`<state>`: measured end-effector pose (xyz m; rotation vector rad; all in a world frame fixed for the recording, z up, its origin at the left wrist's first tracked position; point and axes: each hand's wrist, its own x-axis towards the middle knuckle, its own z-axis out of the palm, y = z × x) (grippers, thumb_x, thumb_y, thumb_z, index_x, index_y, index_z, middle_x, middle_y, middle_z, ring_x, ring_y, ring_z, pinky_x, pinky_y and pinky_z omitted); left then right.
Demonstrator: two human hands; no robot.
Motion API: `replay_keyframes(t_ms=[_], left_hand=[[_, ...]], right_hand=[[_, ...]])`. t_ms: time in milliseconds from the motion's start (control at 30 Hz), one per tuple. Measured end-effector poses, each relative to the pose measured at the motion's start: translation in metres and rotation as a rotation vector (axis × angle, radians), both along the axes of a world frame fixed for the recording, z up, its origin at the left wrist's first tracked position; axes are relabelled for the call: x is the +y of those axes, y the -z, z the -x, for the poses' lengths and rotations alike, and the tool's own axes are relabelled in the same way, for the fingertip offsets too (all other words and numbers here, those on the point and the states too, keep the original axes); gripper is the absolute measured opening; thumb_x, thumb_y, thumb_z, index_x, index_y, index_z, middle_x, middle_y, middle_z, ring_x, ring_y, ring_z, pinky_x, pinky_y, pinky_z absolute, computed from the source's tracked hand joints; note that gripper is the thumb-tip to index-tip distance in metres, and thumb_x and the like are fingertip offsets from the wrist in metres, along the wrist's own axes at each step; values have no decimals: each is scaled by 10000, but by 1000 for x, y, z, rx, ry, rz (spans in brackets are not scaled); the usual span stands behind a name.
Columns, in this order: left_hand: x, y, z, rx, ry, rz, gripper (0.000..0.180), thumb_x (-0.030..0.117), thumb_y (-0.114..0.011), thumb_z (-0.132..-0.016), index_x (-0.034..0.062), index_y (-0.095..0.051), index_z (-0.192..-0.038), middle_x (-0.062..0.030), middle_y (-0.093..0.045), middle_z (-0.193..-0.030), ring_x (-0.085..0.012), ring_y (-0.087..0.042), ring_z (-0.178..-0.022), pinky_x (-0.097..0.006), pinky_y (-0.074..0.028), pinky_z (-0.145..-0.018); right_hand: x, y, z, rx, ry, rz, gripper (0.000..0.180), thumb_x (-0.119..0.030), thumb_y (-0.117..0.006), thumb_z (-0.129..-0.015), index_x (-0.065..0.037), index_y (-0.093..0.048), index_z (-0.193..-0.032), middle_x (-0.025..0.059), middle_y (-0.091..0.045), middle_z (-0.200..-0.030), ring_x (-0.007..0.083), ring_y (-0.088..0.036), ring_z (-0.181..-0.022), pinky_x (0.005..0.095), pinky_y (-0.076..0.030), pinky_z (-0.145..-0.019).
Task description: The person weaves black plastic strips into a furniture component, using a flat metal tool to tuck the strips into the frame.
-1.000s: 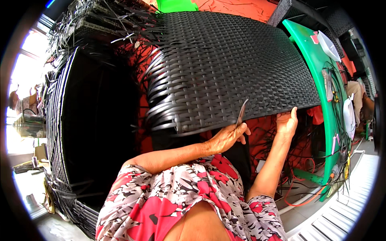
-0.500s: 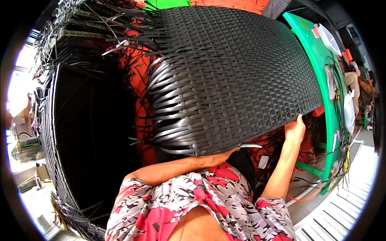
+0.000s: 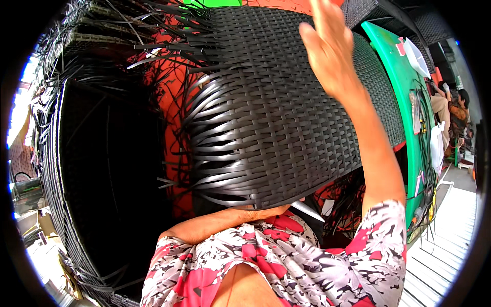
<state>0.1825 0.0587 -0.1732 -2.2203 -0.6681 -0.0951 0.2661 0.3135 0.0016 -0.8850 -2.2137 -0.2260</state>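
Right hand [image 3: 330, 48] up high with fingers spread wide, flat on the black woven panel [image 3: 276, 117], left hand [image 3: 266, 211] mostly hidden under the panel's bottom edge, can't tell its grip, thin metal blade [image 3: 307, 210] poking out beside it

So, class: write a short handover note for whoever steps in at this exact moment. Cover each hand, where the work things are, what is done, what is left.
Right hand: raised, open, fingers spread, on the top of the black woven rattan panel, gripping nothing.
Left hand: hidden under the panel's lower edge; only the left forearm shows. A thin metal blade pokes out there.
Done: most of the panel is tightly woven.
Left: the loose strip ends along its left edge stick out unwoven and untrimmed.
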Motion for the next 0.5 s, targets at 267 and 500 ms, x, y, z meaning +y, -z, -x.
replay_keyframes(t_ms=[267,500], left_hand=[[-3,-1,-2,-37,-17,62,485,418,-390,-973,70,-452,-1305,-101,-498,-1246,-202,-482,-1138,-309,-386,-975],[-9,-6,-11,-230,46,317,493,445,-413,-961,64,-483,-1266,-85,-518,-1190,-181,-490,-1093,-291,-381,-944]], right_hand=[[15,142,66,-198,43,237,648,-494,-434,-916,-81,-334,-1406,189,-288,-1450,426,-270,-1314,713,-218,-978],[65,36,67,68,350,440,595,-449,-324,-984,-77,-242,-1440,217,-262,-1474,364,-264,-1363,605,-253,-1036]])
